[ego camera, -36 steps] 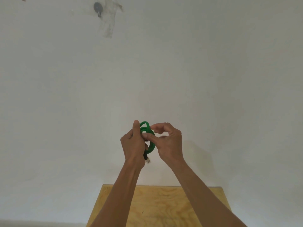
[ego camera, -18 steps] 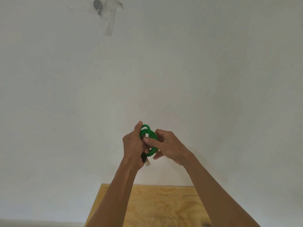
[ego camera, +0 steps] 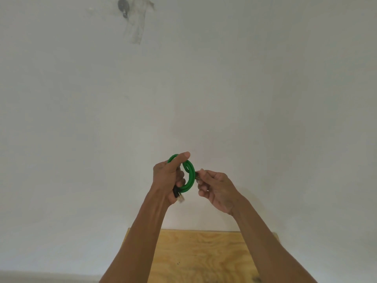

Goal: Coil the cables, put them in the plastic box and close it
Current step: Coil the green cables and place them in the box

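Observation:
A green cable (ego camera: 190,176) is wound into a small coil, held up in the air in front of a white wall. My left hand (ego camera: 166,178) grips the coil, thumb laid across its top. One clear plug with a black boot (ego camera: 179,196) sticks out below that hand. My right hand (ego camera: 216,188) is just right of the coil and pinches the cable's other end (ego camera: 199,174) between thumb and fingertips. The plastic box is out of view.
A plywood table top (ego camera: 204,254) lies below my forearms at the bottom of the view. The white wall (ego camera: 265,99) fills the background, with a taped grey patch (ego camera: 130,19) high on the left.
My right hand has drawn away to the right of the coil and now pinches the cable's free end. The left hand keeps its hold and its thumb has risen over the coil.

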The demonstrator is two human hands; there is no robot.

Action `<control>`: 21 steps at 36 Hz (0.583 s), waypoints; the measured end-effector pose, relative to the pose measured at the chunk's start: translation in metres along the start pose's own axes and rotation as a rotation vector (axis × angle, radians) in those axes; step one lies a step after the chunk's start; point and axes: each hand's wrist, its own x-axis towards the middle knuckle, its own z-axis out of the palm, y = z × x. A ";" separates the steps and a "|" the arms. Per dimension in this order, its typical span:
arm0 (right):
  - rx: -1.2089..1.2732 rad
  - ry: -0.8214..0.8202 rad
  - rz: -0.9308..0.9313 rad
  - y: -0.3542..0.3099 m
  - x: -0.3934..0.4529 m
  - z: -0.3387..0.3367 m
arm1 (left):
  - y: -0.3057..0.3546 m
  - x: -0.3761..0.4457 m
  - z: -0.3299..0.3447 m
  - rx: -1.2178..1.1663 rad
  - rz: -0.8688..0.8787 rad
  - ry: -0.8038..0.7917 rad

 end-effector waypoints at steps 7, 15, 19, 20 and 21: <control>-0.394 0.205 -0.088 -0.007 -0.003 -0.002 | -0.011 0.003 -0.007 0.047 0.023 0.005; -0.822 0.076 -0.259 0.008 -0.009 0.008 | -0.020 0.004 -0.010 0.040 0.043 -0.063; -0.689 0.038 -0.275 0.013 -0.011 0.017 | -0.024 0.004 -0.012 0.034 0.015 -0.089; -0.701 0.075 -0.278 0.015 -0.011 0.018 | -0.024 0.004 -0.013 0.037 0.013 -0.086; -0.738 0.119 -0.296 0.017 -0.012 0.019 | -0.025 0.003 -0.013 0.046 0.016 -0.075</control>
